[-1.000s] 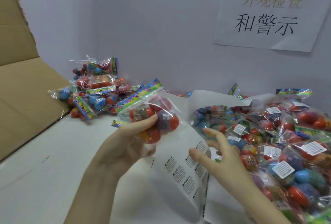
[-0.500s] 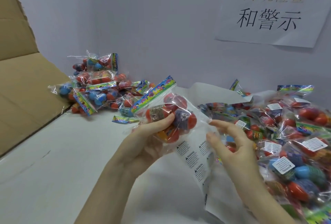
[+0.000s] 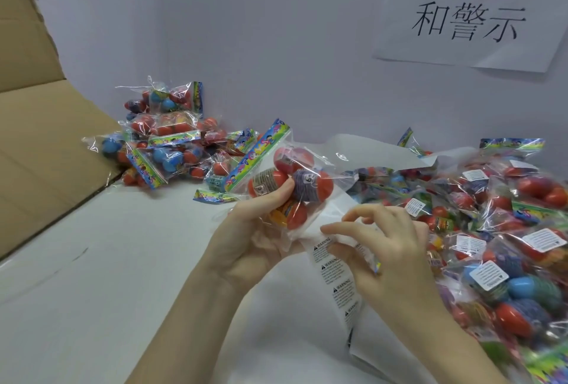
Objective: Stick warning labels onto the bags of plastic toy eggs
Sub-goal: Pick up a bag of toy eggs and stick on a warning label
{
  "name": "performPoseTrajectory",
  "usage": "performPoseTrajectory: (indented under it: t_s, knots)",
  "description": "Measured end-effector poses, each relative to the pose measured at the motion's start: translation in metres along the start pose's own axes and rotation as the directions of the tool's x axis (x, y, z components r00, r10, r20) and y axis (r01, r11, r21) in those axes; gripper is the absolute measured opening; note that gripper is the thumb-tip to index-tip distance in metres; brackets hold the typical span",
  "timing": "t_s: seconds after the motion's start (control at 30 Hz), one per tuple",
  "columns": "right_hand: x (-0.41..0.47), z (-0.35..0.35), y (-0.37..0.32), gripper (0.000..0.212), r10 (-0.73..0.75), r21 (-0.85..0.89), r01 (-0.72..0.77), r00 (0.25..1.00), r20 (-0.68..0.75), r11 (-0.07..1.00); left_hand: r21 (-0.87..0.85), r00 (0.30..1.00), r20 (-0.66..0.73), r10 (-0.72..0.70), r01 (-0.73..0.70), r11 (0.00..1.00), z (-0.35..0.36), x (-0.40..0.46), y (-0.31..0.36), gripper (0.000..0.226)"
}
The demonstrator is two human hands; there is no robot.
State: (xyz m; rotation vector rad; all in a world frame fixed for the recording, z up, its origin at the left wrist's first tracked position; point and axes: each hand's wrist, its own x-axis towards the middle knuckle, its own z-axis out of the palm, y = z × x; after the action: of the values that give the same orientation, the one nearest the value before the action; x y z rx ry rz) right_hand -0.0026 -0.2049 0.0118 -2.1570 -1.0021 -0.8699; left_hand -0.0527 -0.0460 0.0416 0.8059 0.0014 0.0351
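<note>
My left hand (image 3: 255, 239) grips a clear bag of toy eggs (image 3: 292, 180) with a colourful header strip, held up above the white table (image 3: 107, 291). Red, purple and yellow eggs show inside it. My right hand (image 3: 387, 248) is just right of the bag, thumb and forefinger pinched at the top of a white sheet of warning labels (image 3: 338, 279) that hangs down from the fingers. Whether one label is peeled free is hidden by the fingers.
A pile of bags bearing white labels (image 3: 498, 230) fills the right side. A smaller pile of bags (image 3: 166, 144) lies at the back left beside an open cardboard box flap (image 3: 40, 150). A paper sign (image 3: 470, 14) hangs on the wall.
The bag in my left hand has shifted right and a little lower. My right hand rose from the lower part of the label sheet to its top edge and pinched it.
</note>
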Motion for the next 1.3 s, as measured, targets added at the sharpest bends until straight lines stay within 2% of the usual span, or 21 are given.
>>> performPoseTrajectory:
  t_s: [0.27, 0.47, 0.57, 0.67, 0.73, 0.8, 0.9, 1.0, 1.07, 1.2, 1.27, 1.3]
  knots:
    - [0.002, -0.005, 0.002, 0.017, -0.169, -0.065, 0.161, 0.976, -0.136, 0.985, -0.049, 0.999, -0.026, -0.030, 0.029, 0.998, 0.003, 0.003, -0.003, 0.023]
    - [0.002, -0.004, -0.002, 0.010, -0.172, -0.017, 0.171, 0.974, -0.145, 0.985, -0.024, 0.996, -0.088, -0.016, 0.014, 1.000, 0.002, 0.004, -0.005, 0.028]
    - [-0.001, -0.005, -0.007, 0.005, -0.174, 0.061, 0.178, 0.982, -0.067, 0.982, 0.044, 0.984, -0.173, 0.030, -0.023, 0.999, 0.001, 0.006, -0.006, 0.021]
    - [-0.002, -0.011, -0.012, 0.018, -0.031, 0.274, 0.027, 0.999, 0.009, 0.961, 0.149, 0.962, -0.260, 0.088, -0.050, 0.988, -0.002, 0.007, -0.005, 0.038]
    - [-0.001, -0.016, -0.014, 0.029, 0.136, 0.500, -0.128, 0.990, 0.019, 0.856, 0.313, 0.953, -0.260, 0.156, -0.069, 0.947, -0.005, 0.005, -0.002, 0.047]
    - [0.002, -0.019, -0.012, 0.047, 0.284, 0.673, -0.217, 0.959, 0.011, 0.707, 0.451, 0.953, -0.225, 0.204, -0.084, 0.889, -0.006, 0.001, 0.004, 0.038]
    - [0.006, -0.018, -0.007, 0.069, 0.432, 0.783, -0.305, 0.900, 0.051, 0.543, 0.577, 0.959, -0.129, 0.253, -0.135, 0.806, -0.005, -0.005, 0.010, 0.032]
    - [0.007, -0.017, -0.007, 0.067, 0.449, 0.836, -0.316, 0.888, 0.096, 0.449, 0.619, 0.967, 0.031, 0.255, -0.218, 0.754, 0.003, -0.009, 0.009, 0.022]
    - [0.006, -0.018, -0.008, 0.065, 0.444, 0.835, -0.292, 0.894, 0.063, 0.467, 0.603, 0.967, 0.064, 0.247, -0.234, 0.763, 0.009, -0.009, 0.004, 0.018]
    - [0.003, -0.018, -0.008, 0.057, 0.460, 0.686, -0.288, 0.885, -0.077, 0.668, 0.583, 0.972, 0.000, 0.234, -0.190, 0.790, 0.014, -0.006, -0.006, 0.017]
    - [0.004, -0.017, -0.011, 0.067, 0.452, 0.567, -0.324, 0.887, -0.098, 0.758, 0.523, 0.976, -0.039, 0.216, -0.164, 0.836, 0.017, -0.004, -0.008, 0.018]
    - [0.004, -0.018, -0.012, 0.066, 0.424, 0.518, -0.292, 0.892, -0.155, 0.804, 0.490, 0.976, -0.059, 0.208, -0.153, 0.858, 0.017, -0.004, -0.009, 0.021]
